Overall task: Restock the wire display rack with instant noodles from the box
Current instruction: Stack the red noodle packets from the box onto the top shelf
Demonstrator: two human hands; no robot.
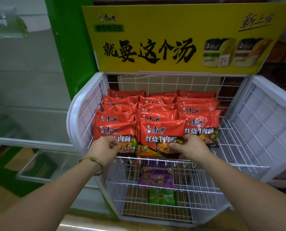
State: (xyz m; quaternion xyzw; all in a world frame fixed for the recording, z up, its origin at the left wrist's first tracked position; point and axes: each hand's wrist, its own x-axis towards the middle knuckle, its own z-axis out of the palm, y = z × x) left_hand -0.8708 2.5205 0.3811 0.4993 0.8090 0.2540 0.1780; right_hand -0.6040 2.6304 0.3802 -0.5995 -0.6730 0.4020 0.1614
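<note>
shelf: top tier of wire rack (262, 117) | front middle packet (160, 135) leans back, long axis left-right | right hand (191, 145) nearer, fingers clamped on its right edge | left hand (105, 147) curled against front left packet (115, 130), grip unclear

Top tier of white wire rack (235, 147): red noodle packs (157, 104) in three columns.
Glossy red packs with white and black print, leaning back, overlapped front to rear, several deep, labels forward. Columns sit against the tier's left side. Front middle pack (162, 130) stands at the front rail; right hand (190, 145) pinches its lower right corner. Left hand (105, 147), fingers curled, lies on the lower part of the front left pack (115, 129); can't tell if it grips.
</note>
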